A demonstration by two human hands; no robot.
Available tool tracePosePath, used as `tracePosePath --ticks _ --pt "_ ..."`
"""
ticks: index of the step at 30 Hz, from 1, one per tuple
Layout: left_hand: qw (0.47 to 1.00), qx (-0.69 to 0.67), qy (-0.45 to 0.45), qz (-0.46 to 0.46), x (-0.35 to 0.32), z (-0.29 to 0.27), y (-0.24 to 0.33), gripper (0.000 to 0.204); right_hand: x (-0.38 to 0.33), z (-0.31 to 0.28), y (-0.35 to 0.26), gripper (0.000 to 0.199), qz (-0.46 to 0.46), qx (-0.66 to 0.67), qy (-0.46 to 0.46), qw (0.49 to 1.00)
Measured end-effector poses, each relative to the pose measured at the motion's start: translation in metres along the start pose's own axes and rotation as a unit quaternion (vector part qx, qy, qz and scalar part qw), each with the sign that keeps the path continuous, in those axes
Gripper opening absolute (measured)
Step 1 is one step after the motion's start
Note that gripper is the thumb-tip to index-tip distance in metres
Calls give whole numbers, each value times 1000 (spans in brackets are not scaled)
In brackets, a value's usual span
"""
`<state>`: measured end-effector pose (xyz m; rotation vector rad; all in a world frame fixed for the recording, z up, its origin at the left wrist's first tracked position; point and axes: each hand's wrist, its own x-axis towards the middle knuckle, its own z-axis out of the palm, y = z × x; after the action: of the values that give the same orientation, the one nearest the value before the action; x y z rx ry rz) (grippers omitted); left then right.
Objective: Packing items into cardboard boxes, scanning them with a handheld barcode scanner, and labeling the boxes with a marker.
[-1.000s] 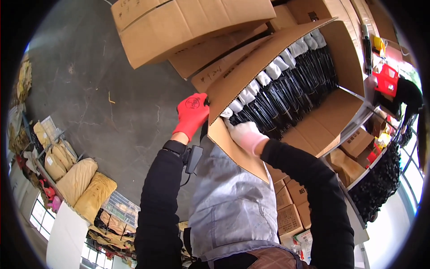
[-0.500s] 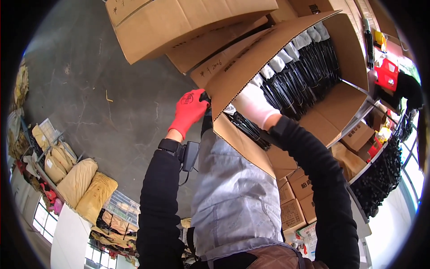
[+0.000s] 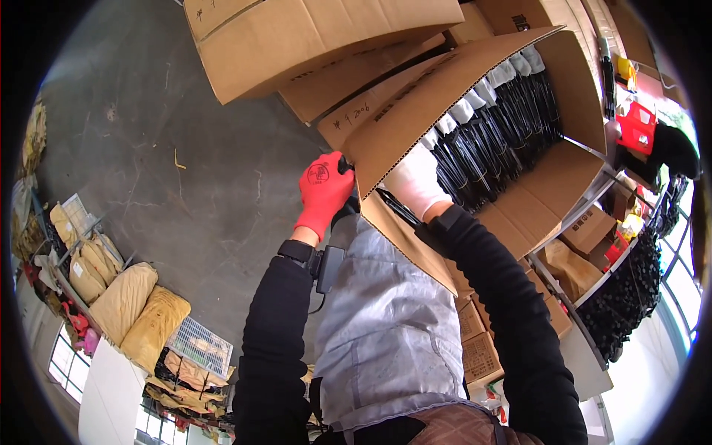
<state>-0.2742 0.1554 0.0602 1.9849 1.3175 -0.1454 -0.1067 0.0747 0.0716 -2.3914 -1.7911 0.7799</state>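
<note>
My left hand (image 3: 322, 184), in a red glove, is closed at the left edge of an open cardboard box (image 3: 423, 89). Something dark shows at its fingertips, where the box edge partly covers them. Tilted toward me, the box holds rows of thin black rods (image 3: 497, 141) bunched together, with white wrapped ends (image 3: 463, 111) along one side. My right hand (image 3: 417, 182), in a pale glove, reaches inside the box at its near left end, beside the bundles. The box wall hides its fingers.
A closed carton (image 3: 319, 44) stands beyond the box. Smaller cartons (image 3: 478, 356) are stacked beneath it. Stuffed sacks (image 3: 152, 326) lie at the lower left beside a wire grid (image 3: 200, 345). Shelving with black bundled items (image 3: 627, 297) and a red plastic crate (image 3: 636, 126) are on the right.
My right hand and forearm have shifted left and slightly down inside the box. My left hand has turned a little and moved slightly right along the box edge.
</note>
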Motion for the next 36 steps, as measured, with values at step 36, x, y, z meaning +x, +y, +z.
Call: tracePosePath --ticks 36 --pt "991 34 -47 120 36 6 -3 17 -15 22 -1 20 -57 12 -79 995"
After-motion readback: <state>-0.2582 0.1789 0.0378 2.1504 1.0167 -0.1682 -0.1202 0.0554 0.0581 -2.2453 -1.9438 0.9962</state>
